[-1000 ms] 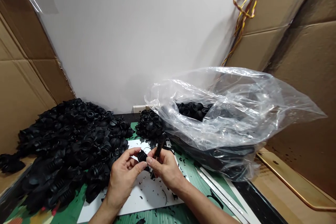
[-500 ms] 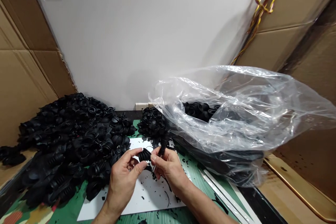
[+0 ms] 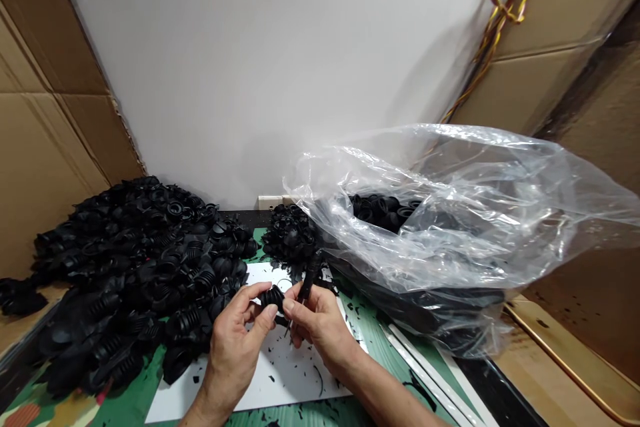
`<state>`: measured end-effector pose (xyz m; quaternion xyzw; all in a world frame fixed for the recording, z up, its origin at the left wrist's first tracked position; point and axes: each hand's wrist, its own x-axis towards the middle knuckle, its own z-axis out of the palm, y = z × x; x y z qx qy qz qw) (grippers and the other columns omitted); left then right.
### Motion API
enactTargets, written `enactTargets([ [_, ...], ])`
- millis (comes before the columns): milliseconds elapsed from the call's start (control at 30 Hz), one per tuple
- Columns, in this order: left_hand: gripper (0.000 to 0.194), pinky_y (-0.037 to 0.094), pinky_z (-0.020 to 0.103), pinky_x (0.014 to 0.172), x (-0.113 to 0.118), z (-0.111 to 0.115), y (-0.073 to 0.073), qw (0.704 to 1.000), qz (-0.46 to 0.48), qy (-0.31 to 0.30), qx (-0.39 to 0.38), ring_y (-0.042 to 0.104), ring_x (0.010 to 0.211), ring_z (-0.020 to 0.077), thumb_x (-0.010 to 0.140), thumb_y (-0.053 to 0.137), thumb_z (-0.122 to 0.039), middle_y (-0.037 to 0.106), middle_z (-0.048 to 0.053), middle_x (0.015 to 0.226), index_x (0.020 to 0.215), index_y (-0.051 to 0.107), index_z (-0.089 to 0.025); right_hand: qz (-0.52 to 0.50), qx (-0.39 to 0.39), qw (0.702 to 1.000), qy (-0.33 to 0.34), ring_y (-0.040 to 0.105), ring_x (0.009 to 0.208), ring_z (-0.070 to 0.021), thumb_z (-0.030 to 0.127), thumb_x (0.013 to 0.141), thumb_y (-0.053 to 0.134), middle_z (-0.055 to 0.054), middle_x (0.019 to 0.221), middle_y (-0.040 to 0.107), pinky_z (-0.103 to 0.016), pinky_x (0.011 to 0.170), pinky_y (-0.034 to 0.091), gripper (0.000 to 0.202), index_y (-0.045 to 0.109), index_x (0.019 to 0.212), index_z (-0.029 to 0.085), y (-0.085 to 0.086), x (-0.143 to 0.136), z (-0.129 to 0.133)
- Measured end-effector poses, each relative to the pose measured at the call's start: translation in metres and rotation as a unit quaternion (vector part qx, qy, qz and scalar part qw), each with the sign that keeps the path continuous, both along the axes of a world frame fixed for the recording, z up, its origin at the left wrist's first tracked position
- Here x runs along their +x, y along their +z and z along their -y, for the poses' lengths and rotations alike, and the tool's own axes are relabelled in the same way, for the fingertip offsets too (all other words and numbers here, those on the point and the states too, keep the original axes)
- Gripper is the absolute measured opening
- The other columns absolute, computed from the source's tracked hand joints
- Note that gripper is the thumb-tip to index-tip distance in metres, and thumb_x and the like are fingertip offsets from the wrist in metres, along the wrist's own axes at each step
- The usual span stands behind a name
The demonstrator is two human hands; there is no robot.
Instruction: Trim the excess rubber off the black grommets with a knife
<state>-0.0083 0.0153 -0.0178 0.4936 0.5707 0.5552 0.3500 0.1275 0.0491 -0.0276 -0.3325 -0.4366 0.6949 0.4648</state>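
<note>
Between the thumb and fingers of my left hand [image 3: 239,332] is a black ribbed rubber bellows [image 3: 271,296], held over a white board [image 3: 295,373]. My right hand [image 3: 320,320] grips a slim black-handled tool [image 3: 311,271] whose thin metal end points down; its exact kind I cannot make out. The right thumb and fingers are close against the right end of the bellows, and whether they pinch it is unclear. Small black scraps lie scattered on the board below. Left of my hands, a big heap of similar black rubber parts [image 3: 145,267] spreads over the green tabletop.
Behind the board stands a smaller pile of black scraps [image 3: 293,233]. A clear plastic bag [image 3: 450,260] with black parts inside fills the right side. White strips [image 3: 425,373] and a gold phone [image 3: 565,360] lie to the right. Cardboard [image 3: 45,80] flanks both sides.
The bellows has turned slightly in the left fingers and shifted a little left. The tool in my right hand now stands more upright, its handle showing more.
</note>
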Motion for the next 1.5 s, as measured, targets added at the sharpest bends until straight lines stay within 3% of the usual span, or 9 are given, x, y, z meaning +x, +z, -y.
enactTargets([
  [200, 0.021, 0.048, 0.024, 0.057, 0.001, 0.0, -0.001, 0.997, -0.071, -0.007, 0.041, 0.056, 0.058, 0.0136, 0.069, 0.07, -0.025, 0.065, 0.002, 0.08, 0.089, 0.072, -0.021, 0.066, 0.067, 0.996, -0.004, 0.043, 0.039, -0.0055, 0.057, 0.069, 0.067, 0.006, 0.056, 0.049, -0.019, 0.037, 0.039, 0.044, 0.055, 0.076, 0.015, -0.006, 0.003, 0.0],
  [433, 0.03, 0.049, 0.025, 0.058, 0.0, 0.0, -0.004, 0.998, 0.015, -0.021, -0.052, 0.062, 0.056, 0.0155, 0.071, 0.068, -0.037, 0.062, -0.003, 0.057, 0.094, 0.066, -0.018, 0.001, 0.0, 1.0, -0.005, 0.044, 0.036, -0.0051, 0.054, 0.062, 0.072, 0.006, 0.055, 0.05, -0.018, 0.034, 0.038, 0.044, 0.053, 0.07, 0.015, -0.003, 0.003, -0.001],
  [633, 0.026, 0.048, 0.022, 0.056, -0.004, -0.001, -0.006, 0.997, 0.039, -0.036, -0.056, 0.061, 0.053, 0.0128, 0.071, 0.067, -0.037, 0.064, -0.004, 0.054, 0.09, 0.064, -0.019, -0.018, -0.014, 1.0, 0.001, 0.044, 0.036, -0.005, 0.049, 0.062, 0.075, 0.006, 0.053, 0.05, -0.017, 0.033, 0.039, 0.041, 0.055, 0.068, 0.015, -0.003, 0.003, -0.001],
  [767, 0.027, 0.043, 0.019, 0.046, -0.003, -0.001, -0.004, 0.997, 0.031, -0.028, -0.067, 0.057, 0.047, 0.0118, 0.07, 0.067, -0.039, 0.062, -0.004, 0.048, 0.087, 0.064, -0.018, -0.015, -0.011, 1.0, 0.005, 0.043, 0.035, -0.0045, 0.049, 0.064, 0.074, 0.006, 0.054, 0.05, -0.017, 0.032, 0.037, 0.039, 0.055, 0.069, 0.015, -0.006, 0.002, -0.002],
  [933, 0.034, 0.033, 0.017, 0.033, -0.001, 0.0, -0.004, 0.996, 0.019, -0.004, -0.087, 0.044, 0.035, 0.0087, 0.067, 0.066, -0.044, 0.057, -0.005, 0.041, 0.086, 0.063, -0.016, 0.024, 0.057, 0.998, -0.029, 0.042, 0.035, -0.0051, 0.051, 0.069, 0.071, 0.007, 0.053, 0.048, -0.02, 0.036, 0.043, 0.039, 0.058, 0.072, 0.015, -0.003, 0.011, -0.007],
  [1033, 0.03, 0.032, 0.017, 0.032, 0.001, 0.001, -0.001, 0.997, 0.006, 0.0, -0.073, 0.041, 0.033, 0.0077, 0.067, 0.066, -0.042, 0.054, -0.006, 0.04, 0.082, 0.064, -0.016, 0.005, 0.139, 0.985, -0.098, 0.057, 0.05, -0.0098, 0.049, 0.071, 0.071, -0.001, 0.075, 0.058, -0.024, 0.049, 0.051, 0.036, 0.066, 0.081, 0.015, 0.007, 0.022, -0.008],
  [1133, 0.023, 0.036, 0.018, 0.034, 0.003, 0.001, 0.002, 0.999, -0.014, -0.005, -0.036, 0.047, 0.036, 0.0095, 0.067, 0.065, -0.037, 0.052, -0.006, 0.04, 0.078, 0.066, -0.017, -0.031, 0.188, 0.976, -0.106, 0.065, 0.065, -0.0142, 0.046, 0.073, 0.071, -0.005, 0.094, 0.059, -0.029, 0.061, 0.055, 0.031, 0.071, 0.087, 0.019, 0.014, 0.027, -0.005],
  [1333, 0.015, 0.046, 0.02, 0.041, 0.004, -0.001, 0.001, 0.999, -0.033, -0.017, 0.019, 0.053, 0.042, 0.0089, 0.069, 0.065, -0.03, 0.06, -0.002, 0.063, 0.076, 0.068, -0.018, 0.007, 0.208, 0.972, -0.108, 0.064, 0.06, -0.0149, 0.041, 0.074, 0.072, -0.004, 0.074, 0.063, -0.028, 0.059, 0.054, 0.024, 0.07, 0.079, 0.017, 0.008, 0.02, -0.001],
  [1500, 0.013, 0.05, 0.021, 0.042, 0.003, -0.002, -0.006, 0.998, -0.044, -0.04, 0.036, 0.054, 0.047, 0.0095, 0.073, 0.063, -0.029, 0.059, -0.001, 0.072, 0.078, 0.068, -0.019, -0.012, 0.208, 0.974, -0.092, 0.063, 0.058, -0.0141, 0.04, 0.075, 0.071, -0.002, 0.071, 0.063, -0.026, 0.058, 0.053, 0.022, 0.069, 0.078, 0.018, 0.007, 0.018, -0.002],
])
